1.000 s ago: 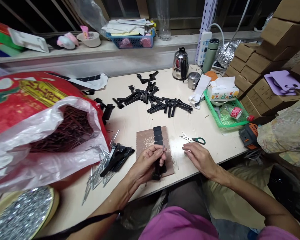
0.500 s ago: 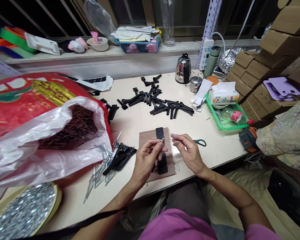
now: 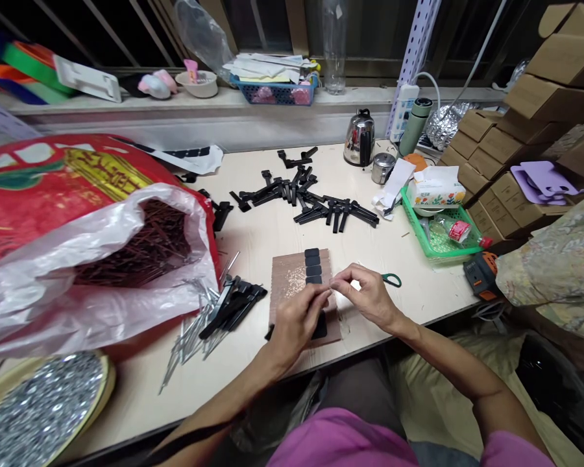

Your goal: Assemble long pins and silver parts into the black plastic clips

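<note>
My left hand [image 3: 299,318] and my right hand [image 3: 368,297] meet with their fingertips pinched together above a brown board [image 3: 283,263]. Whatever small piece lies between the fingertips is too small to make out. Beneath them, a column of black rounded pads [image 3: 313,261] runs along the board, partly covered by my left hand. Small pale bits [image 3: 296,280] are scattered on the board's left part. A dark tip [image 3: 269,332] pokes out beside my left hand; the rest of it is hidden. Right of my right hand lies a green-looped handle [image 3: 392,280].
Thin metal rods [image 3: 187,340] and black hinged parts [image 3: 236,305] lie to the left, near a red sack [image 3: 43,214] of brown rods and a bowl [image 3: 108,383] of metal pieces. Black parts [image 3: 299,188] spread farther back. A kettle [image 3: 359,139] and green basket [image 3: 431,251] stand right.
My hands were apart with looser fingers; now their fingertips have come together. My left hand has turned and lowered slightly, uncovering more pads and the pale bits on the board.
</note>
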Demonstrator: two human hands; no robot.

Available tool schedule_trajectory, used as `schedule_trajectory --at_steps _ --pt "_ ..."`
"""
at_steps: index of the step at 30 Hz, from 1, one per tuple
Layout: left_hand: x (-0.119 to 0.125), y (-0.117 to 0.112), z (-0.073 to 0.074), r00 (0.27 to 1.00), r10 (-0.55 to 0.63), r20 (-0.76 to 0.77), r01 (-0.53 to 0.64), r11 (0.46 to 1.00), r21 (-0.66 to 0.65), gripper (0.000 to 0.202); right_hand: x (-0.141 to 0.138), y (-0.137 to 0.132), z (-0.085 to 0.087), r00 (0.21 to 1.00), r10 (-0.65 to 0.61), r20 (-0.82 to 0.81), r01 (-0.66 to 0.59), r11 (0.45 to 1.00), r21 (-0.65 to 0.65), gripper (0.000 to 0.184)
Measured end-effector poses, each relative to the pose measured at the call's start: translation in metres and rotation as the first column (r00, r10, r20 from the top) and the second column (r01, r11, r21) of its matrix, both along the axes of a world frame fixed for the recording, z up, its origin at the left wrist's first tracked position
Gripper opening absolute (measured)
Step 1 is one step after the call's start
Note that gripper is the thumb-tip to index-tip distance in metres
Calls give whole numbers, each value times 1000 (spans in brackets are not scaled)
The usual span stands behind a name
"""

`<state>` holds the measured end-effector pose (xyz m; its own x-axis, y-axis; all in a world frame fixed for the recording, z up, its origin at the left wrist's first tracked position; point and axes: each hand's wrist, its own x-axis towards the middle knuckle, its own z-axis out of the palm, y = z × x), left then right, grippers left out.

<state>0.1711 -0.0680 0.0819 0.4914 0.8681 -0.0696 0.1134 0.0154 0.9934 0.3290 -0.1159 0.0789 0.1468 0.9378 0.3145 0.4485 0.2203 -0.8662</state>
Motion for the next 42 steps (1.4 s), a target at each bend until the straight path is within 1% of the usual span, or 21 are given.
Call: schedule_trajectory --at_steps 1,2,3,4,5,6,7,10,12,14,17,19,20,23,24,29,34,36,38,40,42 --pt "1 1 3 998 -55 26 58 990 -131 35 0 0 -1 1000 2 31 -3 999 47 26" --pt "1 2 6 991 -118 62 130 953 -273 40 1 0 -2 999 12 53 -17 996 88 27" --pt "2 4 9 980 -172 104 200 894 -400 44 2 0 -3 997 34 64 -41 993 114 28" --pt "2 6 10 967 -208 146 254 833 -492 47 4 1 -5 996 60 64 -68 990 124 30" --pt "2 8 11 959 -222 178 284 788 -547 49 5 1 -6 994 89 57 -96 989 117 31" --pt "2 10 11 955 -219 198 294 767 -570 51 7 2 -7 992 116 49 -120 988 101 32" --pt "2 11 11 956 -208 207 290 765 -575 51 8 3 -7 990 135 41 -138 987 84 33" --pt "3 12 9 962 -183 202 267 779 -567 52 12 4 -8 985 170 30 -172 983 60 34" --pt "3 11 8 964 -182 194 261 792 -553 52 13 4 -8 985 169 28 -170 984 49 32" --pt "3 10 8 967 -179 179 248 815 -523 51 13 3 -7 989 147 32 -148 989 25 29" --pt "4 9 8 979 -153 134 198 869 -454 51 12 3 -6 992 111 59 -111 994 -2 26" --pt "3 9 8 983 -139 116 176 890 -422 51 11 3 -7 991 115 75 -115 993 -5 25" --pt "3 9 8 983 -145 117 181 886 -427 51 11 3 -7 990 123 76 -123 992 -3 25" --pt "3 10 8 971 -190 143 236 840 -489 53 11 3 -7 989 139 59 -140 990 20 25" --pt "3 10 8 970 -193 148 241 835 -494 53 11 3 -7 989 136 55 -137 990 27 25" --pt "3 8 8 975 -177 131 217 879 -425 50 8 4 -6 990 113 82 -116 993 25 25" --pt "2 5 7 976 -187 112 215 904 -370 48 4 6 -6 975 79 206 -93 994 61 29" --pt "1 5 6 978 -183 96 205 915 -348 46 4 7 -5 973 89 215 -101 994 42 27" --pt "0 5 6 987 -151 53 160 949 -272 41 4 8 -3 981 115 158 -115 993 -10 25" --pt "-1 4 5 996 -90 -3 89 987 -131 33 5 9 -1 991 110 75 -104 991 -81 23" --pt "-2 3 3 999 -27 -44 27 1000 2 26 6 10 -2 996 86 -15 -87 983 -160 24"
